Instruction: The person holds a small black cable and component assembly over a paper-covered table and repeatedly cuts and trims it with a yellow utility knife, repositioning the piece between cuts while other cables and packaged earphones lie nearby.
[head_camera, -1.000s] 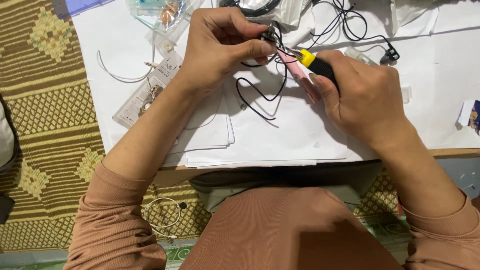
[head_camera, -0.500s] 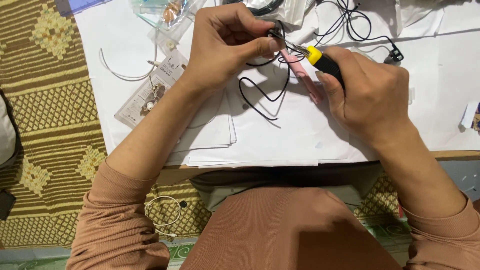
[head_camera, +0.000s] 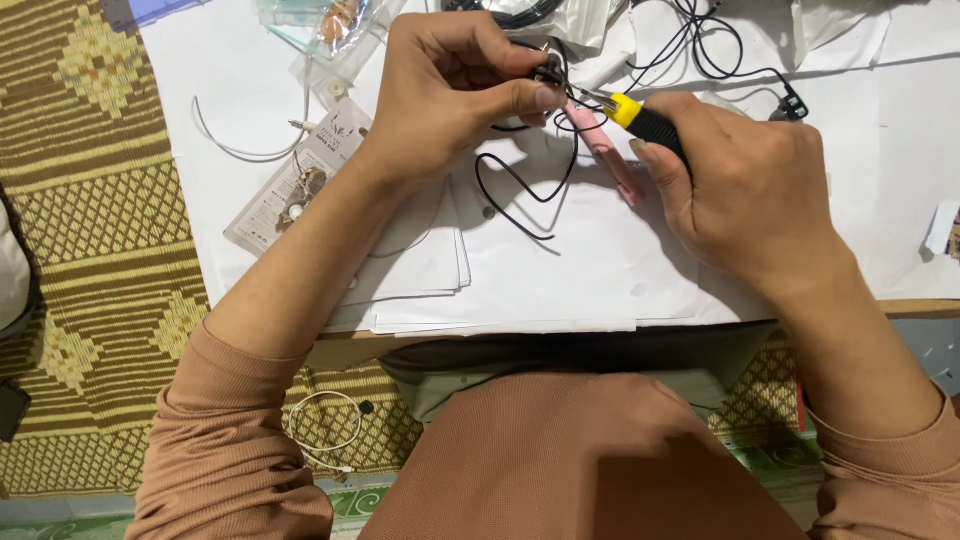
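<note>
Left hand (head_camera: 455, 90) pinches earpiece (head_camera: 548, 72); right hand (head_camera: 745, 185) grips screwdriver (head_camera: 645, 120).

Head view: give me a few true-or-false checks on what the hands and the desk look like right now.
1. The left hand pinches a small black part with a thin black wire hanging from it. True.
2. The right hand holds scissors. False: it grips a tool with a yellow and black handle.
3. The tool's tip points at the black part. True.
4. The hands work over bare wood. False: white paper sheets cover the desk.
5. A pink object lies under the tool. True.
</note>
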